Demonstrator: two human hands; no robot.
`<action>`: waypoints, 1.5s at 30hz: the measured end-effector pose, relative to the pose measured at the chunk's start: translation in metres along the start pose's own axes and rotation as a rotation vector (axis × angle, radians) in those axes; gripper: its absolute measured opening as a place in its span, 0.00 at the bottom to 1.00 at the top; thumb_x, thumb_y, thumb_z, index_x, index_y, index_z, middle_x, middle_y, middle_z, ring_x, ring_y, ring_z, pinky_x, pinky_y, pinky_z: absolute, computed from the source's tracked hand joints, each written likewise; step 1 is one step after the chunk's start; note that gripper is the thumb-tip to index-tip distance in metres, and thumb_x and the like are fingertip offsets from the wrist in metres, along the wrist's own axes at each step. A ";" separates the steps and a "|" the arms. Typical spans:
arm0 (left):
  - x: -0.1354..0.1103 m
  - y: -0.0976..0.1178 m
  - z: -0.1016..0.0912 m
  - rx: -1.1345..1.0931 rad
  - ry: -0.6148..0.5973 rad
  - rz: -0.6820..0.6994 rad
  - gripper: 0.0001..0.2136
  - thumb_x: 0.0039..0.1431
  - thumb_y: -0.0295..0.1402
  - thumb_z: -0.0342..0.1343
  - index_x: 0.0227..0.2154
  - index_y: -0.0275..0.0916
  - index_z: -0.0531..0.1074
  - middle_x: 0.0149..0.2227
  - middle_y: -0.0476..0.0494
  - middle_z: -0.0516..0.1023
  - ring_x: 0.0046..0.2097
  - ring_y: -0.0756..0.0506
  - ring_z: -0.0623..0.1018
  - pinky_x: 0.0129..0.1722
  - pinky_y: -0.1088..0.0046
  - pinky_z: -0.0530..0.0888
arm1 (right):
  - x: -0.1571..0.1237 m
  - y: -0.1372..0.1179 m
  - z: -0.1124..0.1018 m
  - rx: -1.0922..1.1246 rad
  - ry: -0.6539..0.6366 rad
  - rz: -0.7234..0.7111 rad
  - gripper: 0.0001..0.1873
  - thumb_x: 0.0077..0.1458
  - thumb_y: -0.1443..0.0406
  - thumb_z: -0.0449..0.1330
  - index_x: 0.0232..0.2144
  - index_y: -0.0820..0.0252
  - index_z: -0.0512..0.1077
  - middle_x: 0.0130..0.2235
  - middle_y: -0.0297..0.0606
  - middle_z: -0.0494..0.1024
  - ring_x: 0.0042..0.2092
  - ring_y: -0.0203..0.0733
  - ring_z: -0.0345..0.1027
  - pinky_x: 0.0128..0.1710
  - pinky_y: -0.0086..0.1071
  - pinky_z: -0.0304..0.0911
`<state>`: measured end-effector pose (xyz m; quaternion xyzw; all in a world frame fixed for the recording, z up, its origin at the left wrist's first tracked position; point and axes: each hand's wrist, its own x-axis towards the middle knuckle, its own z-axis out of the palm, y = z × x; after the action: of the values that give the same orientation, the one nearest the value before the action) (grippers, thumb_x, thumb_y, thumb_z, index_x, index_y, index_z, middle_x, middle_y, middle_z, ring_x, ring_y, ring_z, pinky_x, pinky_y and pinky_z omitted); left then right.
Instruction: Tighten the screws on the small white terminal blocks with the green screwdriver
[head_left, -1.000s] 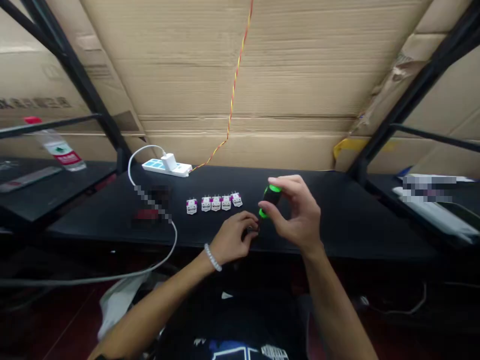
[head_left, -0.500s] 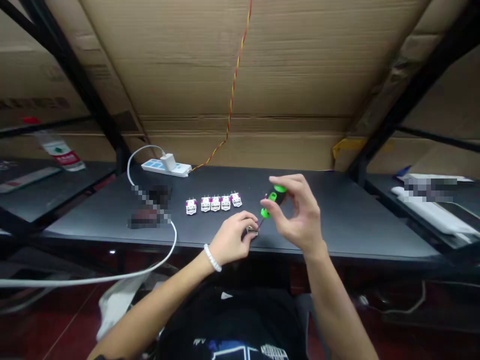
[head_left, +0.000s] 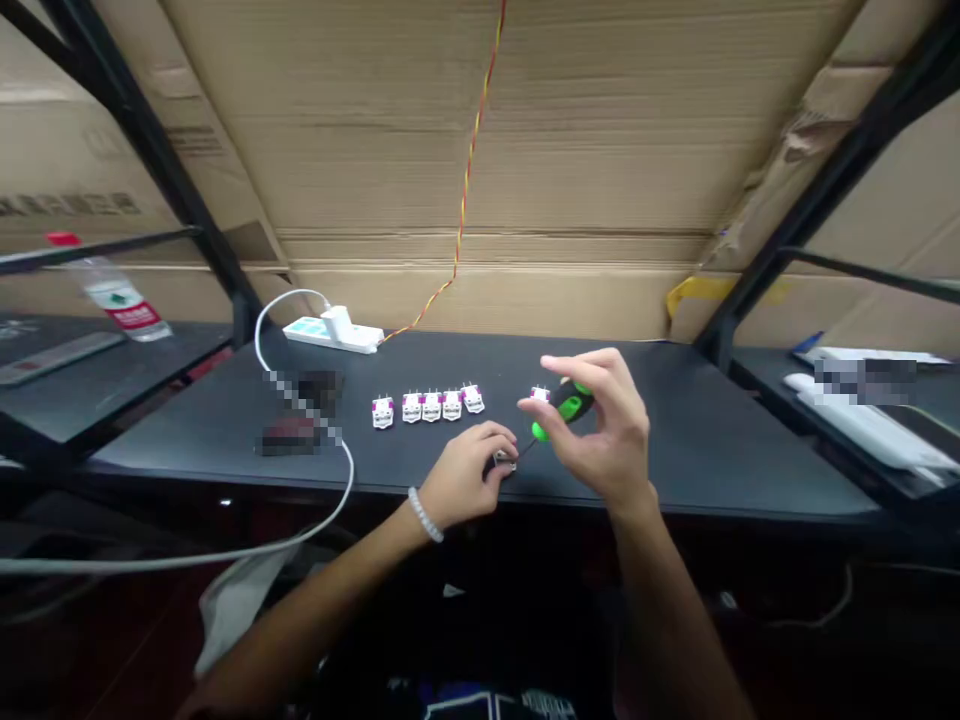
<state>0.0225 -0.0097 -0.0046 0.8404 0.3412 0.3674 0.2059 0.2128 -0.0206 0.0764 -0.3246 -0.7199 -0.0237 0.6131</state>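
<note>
My right hand (head_left: 604,435) grips a small screwdriver (head_left: 564,410) with a black and green handle, its shaft slanting down and left. My left hand (head_left: 466,478), with a bead bracelet at the wrist, pinches a small part (head_left: 505,461) on the black table (head_left: 735,450), right where the screwdriver tip points. A row of several small white and purple parts (head_left: 430,406) lies just beyond my left hand. One more such part (head_left: 539,394) sits behind the screwdriver.
A white power strip (head_left: 334,333) with a charger and a white cable (head_left: 330,510) lies at the back left. A blurred dark object (head_left: 300,415) sits left of the parts. A plastic bottle (head_left: 112,290) lies on the left shelf. Cardboard (head_left: 480,150) walls the back.
My right hand has tilted the screwdriver handle down and to the right, so the tool lies flatter. The lone white and purple part behind it has come into view. My left hand has stayed put.
</note>
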 end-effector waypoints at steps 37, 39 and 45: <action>0.000 0.001 0.000 -0.013 -0.009 -0.009 0.09 0.59 0.19 0.59 0.35 0.41 0.73 0.46 0.43 0.81 0.49 0.41 0.81 0.52 0.63 0.77 | -0.005 0.003 -0.002 0.260 -0.156 0.109 0.22 0.68 0.66 0.60 0.62 0.49 0.73 0.54 0.43 0.80 0.45 0.46 0.79 0.48 0.45 0.77; 0.000 0.001 0.001 -0.006 -0.008 -0.013 0.09 0.58 0.19 0.60 0.35 0.41 0.73 0.47 0.43 0.81 0.49 0.41 0.81 0.53 0.63 0.77 | -0.005 0.004 -0.001 0.145 -0.083 0.081 0.21 0.63 0.66 0.66 0.58 0.49 0.76 0.47 0.40 0.79 0.40 0.43 0.76 0.41 0.40 0.75; 0.000 0.001 0.001 -0.010 -0.015 -0.016 0.09 0.59 0.19 0.59 0.36 0.41 0.74 0.47 0.43 0.81 0.49 0.41 0.81 0.54 0.63 0.77 | -0.002 0.005 -0.002 0.125 -0.103 0.054 0.23 0.66 0.65 0.62 0.62 0.49 0.74 0.51 0.43 0.79 0.44 0.45 0.76 0.44 0.43 0.77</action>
<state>0.0235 -0.0101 -0.0043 0.8392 0.3447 0.3613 0.2154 0.2174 -0.0186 0.0734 -0.3059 -0.7416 0.0545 0.5945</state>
